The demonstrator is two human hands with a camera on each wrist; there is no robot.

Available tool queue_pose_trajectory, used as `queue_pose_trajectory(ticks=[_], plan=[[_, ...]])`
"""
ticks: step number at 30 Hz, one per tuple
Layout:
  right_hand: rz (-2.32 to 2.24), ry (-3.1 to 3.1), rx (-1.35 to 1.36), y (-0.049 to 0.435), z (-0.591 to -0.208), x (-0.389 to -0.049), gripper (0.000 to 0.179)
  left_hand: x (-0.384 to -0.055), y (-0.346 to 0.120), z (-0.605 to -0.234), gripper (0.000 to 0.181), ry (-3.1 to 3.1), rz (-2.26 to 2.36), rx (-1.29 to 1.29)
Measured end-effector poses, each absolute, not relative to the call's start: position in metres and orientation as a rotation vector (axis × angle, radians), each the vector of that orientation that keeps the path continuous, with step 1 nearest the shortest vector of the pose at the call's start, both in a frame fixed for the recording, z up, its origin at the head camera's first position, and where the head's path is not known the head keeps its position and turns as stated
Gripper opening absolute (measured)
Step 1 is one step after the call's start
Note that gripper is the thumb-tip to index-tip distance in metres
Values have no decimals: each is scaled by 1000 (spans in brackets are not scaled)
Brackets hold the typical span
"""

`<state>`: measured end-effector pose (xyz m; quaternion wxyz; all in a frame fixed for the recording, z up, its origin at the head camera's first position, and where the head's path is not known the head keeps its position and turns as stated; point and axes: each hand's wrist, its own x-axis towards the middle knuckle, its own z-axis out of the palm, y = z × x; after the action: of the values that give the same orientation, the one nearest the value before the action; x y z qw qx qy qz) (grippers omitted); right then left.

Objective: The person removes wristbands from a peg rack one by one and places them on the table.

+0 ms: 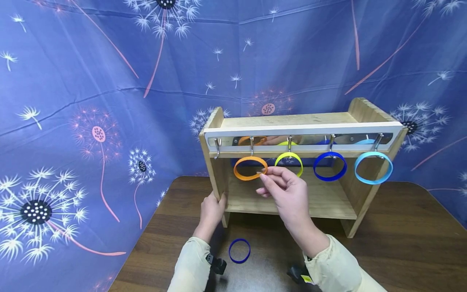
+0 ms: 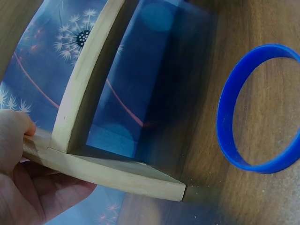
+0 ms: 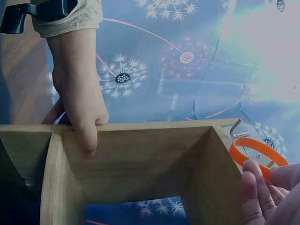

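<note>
An orange silicone wristband (image 1: 248, 178) is at the second hook from the left (image 1: 251, 145) on the wooden shelf (image 1: 321, 194). My right hand (image 1: 290, 194) pinches its right edge between thumb and fingers; the right wrist view shows the same pinch on the orange band (image 3: 260, 144). With my left hand (image 1: 211, 211) I grip the shelf's left side panel (image 2: 117, 171), thumb on one face and fingers on the other. Further right hang a yellow wristband (image 1: 300, 167), partly behind my right hand, a blue wristband (image 1: 330, 179) and a light blue wristband (image 1: 373, 182).
The leftmost hook (image 1: 217, 148) holds no band. Another dark blue wristband (image 1: 239, 262) lies on the brown wooden table (image 1: 164, 243) in front of the shelf, between my forearms. A blue dandelion-print cloth (image 1: 146, 121) hangs behind the table.
</note>
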<state>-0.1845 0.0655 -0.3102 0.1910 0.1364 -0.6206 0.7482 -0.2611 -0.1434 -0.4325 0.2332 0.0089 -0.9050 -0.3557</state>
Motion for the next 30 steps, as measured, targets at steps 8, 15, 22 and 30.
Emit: queue_pose_trajectory(ticks=[8,15,22,30], plan=[[2109,-1729,402,66,-311,-180,20,-261,-144,-432,23,-2489,-982,23],[2090,-1744,416,66,-311,-176,20,-261,-143,-432,23,-2479,-980,22],[2104,-1766,420,67,-319,-172,19,-260,-143,-432,23,-2478,-981,22],[2126,-1810,410,67,-331,-170,22,-261,-144,-431,24,-2495,-985,19]])
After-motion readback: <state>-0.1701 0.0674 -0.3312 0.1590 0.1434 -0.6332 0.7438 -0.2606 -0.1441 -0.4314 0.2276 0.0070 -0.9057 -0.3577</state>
